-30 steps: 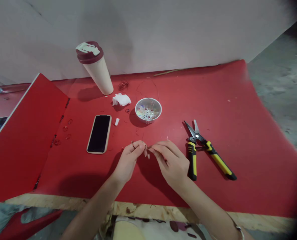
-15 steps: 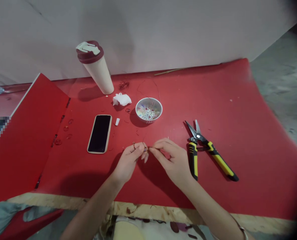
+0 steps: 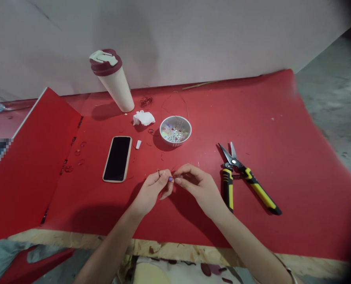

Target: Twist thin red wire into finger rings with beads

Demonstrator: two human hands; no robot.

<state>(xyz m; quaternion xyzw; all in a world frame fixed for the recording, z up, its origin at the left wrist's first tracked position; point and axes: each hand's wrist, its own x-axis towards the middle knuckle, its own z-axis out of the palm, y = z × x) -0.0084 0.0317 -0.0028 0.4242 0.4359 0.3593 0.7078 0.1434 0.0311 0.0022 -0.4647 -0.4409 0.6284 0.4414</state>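
Note:
Between thumb and fingers, my left hand (image 3: pixel 156 187) pinches a small purple bead (image 3: pixel 170 179) with thin reddish wire around it. My right hand (image 3: pixel 197 185) is closed beside it, its thumb and forefinger pinching the wire (image 3: pixel 174 170) close to the bead. The fingertips of both hands nearly meet above the red tabletop. Past them stands a small perforated metal bowl (image 3: pixel 175 144) holding several pale and coloured beads (image 3: pixel 180 134). Yellow-and-black shears (image 3: pixel 234 167) lie with blades apart to the right of my right hand.
A phone (image 3: pixel 118 159) lies to the left, near a small white piece (image 3: pixel 138 144). Behind are a crumpled tissue (image 3: pixel 144 117), a tangle of red wire (image 3: pixel 146 102) and a lidded tumbler (image 3: pixel 116 85). A hinged red panel (image 3: pixel 30 169) rises at the left; wire rings (image 3: pixel 77 152) lie beside it.
The purple bead shows more plainly now. My right fingers have shifted slightly left, closer to my left fingertips, and my left fingers have curled. Other things stay put.

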